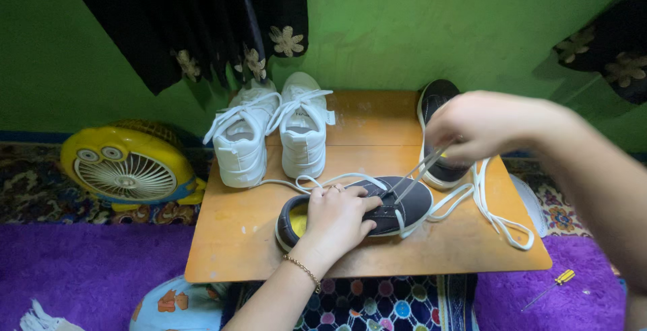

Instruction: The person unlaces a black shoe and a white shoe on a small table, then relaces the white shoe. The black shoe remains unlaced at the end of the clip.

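Head view. Your left hand (337, 216) lies palm down on the grey shoe (364, 213), fingers pressed onto its upper near the eyelets and pinning it flat; the hand is closed down on the shoe rather than spread free. A thin gold bracelet (301, 268) sits on that wrist. The grey shoe rests on its sole at the front middle of the small wooden table (236, 243), toe pointing right, yellow lining showing at the heel opening.

Your right hand (482, 123) is raised above the table's right side, fingers pinched shut on the white lace (421, 169), which runs taut and slanting down from the fingers to the grey shoe's eyelets. Your two hands are apart.

More white lace lies slack in loops on the table right of the shoe. A second grey shoe (437, 102) stands behind your right hand, partly hidden by it. A pair of white sneakers (273, 136) sits at the table's back left, side by side, laces loose.

Off the table: a yellow fan (125, 166) on the floor at left, a yellow-handled screwdriver (556, 284) on the purple rug (81, 270) at right, green wall (438, 21) behind.
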